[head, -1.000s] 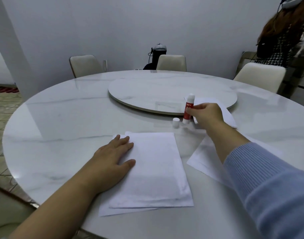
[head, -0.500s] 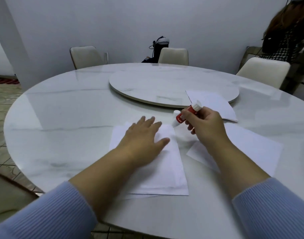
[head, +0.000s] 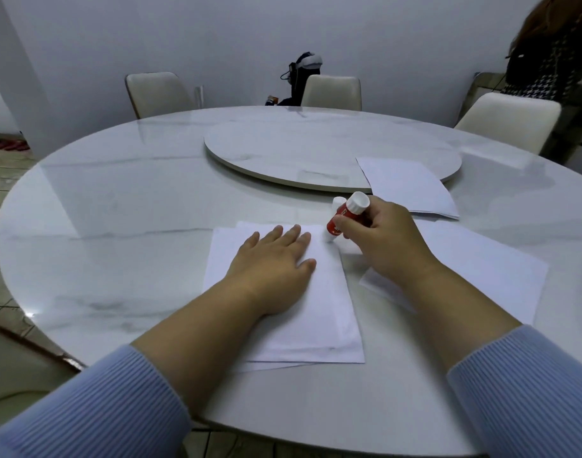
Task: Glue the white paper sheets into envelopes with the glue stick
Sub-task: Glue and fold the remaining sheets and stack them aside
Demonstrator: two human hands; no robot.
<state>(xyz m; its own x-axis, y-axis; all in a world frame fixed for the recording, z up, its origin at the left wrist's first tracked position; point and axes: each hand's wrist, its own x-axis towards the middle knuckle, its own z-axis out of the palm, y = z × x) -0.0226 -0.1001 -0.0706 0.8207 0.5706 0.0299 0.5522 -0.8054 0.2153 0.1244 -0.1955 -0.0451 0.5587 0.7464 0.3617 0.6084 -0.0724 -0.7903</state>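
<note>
A folded white paper sheet (head: 319,319) lies on the marble table (head: 117,226) in front of me, on top of another sheet. My left hand (head: 276,259) presses flat on its upper part, fingers spread. My right hand (head: 385,239) grips the red-and-white glue stick (head: 345,216), tilted with its lower tip touching the sheet's top right corner. The stick's white cap (head: 337,203) stands on the table just behind it. A second white sheet (head: 481,266) lies under my right forearm, and a third sheet (head: 405,186) rests farther back on the right.
A round marble turntable (head: 316,150) fills the table's middle, with the far sheet overlapping its rim. Cream chairs (head: 332,92) stand around the far side. A person (head: 553,54) is at the far right. A dark bag with a headset (head: 302,77) sits behind the table.
My right hand lifted the glue stick from the table and brought it, tilted, down to the sheet's top right corner. My left hand slid up the sheet toward that corner.
</note>
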